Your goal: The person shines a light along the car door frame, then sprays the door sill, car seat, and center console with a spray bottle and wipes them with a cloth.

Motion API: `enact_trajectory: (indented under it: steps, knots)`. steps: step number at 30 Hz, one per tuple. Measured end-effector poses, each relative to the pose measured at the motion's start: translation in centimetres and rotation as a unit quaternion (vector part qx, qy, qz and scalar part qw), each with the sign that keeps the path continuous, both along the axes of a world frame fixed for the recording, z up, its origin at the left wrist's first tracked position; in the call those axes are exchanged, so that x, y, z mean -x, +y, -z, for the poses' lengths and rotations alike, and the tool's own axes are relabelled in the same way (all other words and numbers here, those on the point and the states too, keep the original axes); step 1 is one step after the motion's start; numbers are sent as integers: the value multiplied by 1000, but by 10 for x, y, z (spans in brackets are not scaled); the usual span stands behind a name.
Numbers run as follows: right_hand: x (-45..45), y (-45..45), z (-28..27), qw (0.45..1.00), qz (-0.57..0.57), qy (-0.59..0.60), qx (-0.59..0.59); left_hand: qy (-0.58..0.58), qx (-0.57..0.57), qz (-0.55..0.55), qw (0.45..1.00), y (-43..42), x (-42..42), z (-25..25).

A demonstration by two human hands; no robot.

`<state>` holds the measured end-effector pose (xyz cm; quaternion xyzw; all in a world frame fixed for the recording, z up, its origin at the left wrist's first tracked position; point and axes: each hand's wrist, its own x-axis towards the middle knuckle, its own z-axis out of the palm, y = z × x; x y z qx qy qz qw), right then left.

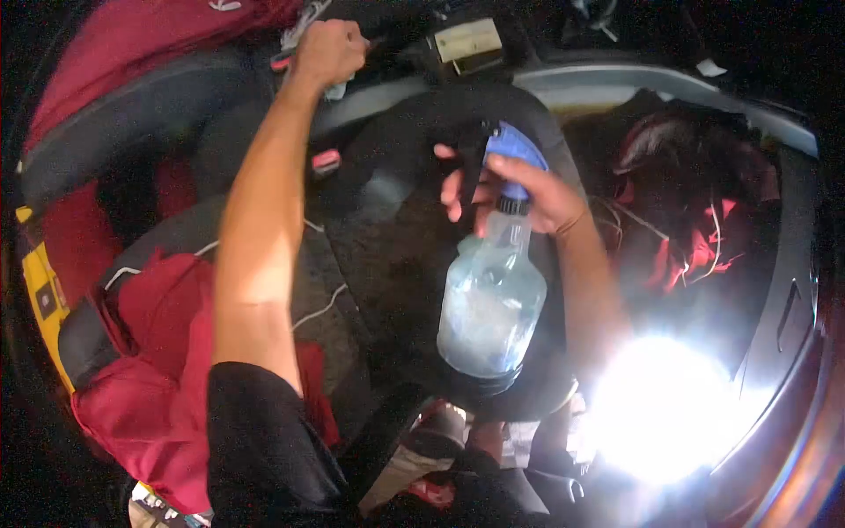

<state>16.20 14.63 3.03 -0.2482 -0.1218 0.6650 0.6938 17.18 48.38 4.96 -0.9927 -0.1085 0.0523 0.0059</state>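
At the upper middle, my left hand (331,53) is closed in a fist over the far part of the seat. Pieces of a light grey cloth (338,90) stick out beside and under that fist; most of it is hidden. My right hand (541,195) grips a clear spray bottle (491,308) by its neck, just below the blue trigger head. Some of its fingers reach out past the trigger. Cloudy, pale contents show through the bottle, which hangs nearly upright above the dark seat (396,229).
A red seat-belt buckle (326,160) stands by my left forearm. Maroon fabric (158,334) lies at left, with a white cord nearby. Dark and red fabric (695,202) fills the right side. A very bright light (664,409) glares at lower right. A pale box (468,40) sits at the top.
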Motion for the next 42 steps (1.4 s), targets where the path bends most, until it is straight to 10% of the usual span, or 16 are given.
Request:
enact_trajectory:
  steps: [7, 15, 19, 24, 31, 36, 39, 42]
  knots:
    - [1, 3, 2, 999, -1, 5, -39, 216, -182, 228, 932, 18, 36, -68]
    - [-4, 2, 4, 999, -13, 35, -28, 270, -169, 79, 945, -22, 45, -53]
    - [1, -4, -1, 1000, -9, 5, -21, 85, -268, 270, 921, -23, 88, -71]
    - [12, 5, -6, 999, 7, 31, -28, 361, -201, 52, 909, -44, 65, -61]
    - [4, -1, 4, 999, 10, 41, -27, 146, -283, 192, 928, -27, 85, -89]
    - [-2, -2, 2, 999, 8, 29, -33, 222, -303, 147, 915, -42, 64, -51]
    - [1, -1, -1, 999, 7, 16, -27, 129, 125, -96, 979, -8, 68, -90]
    - [0, -1, -2, 999, 4, 1, -36, -19, -123, -26, 992, 37, 53, -160]
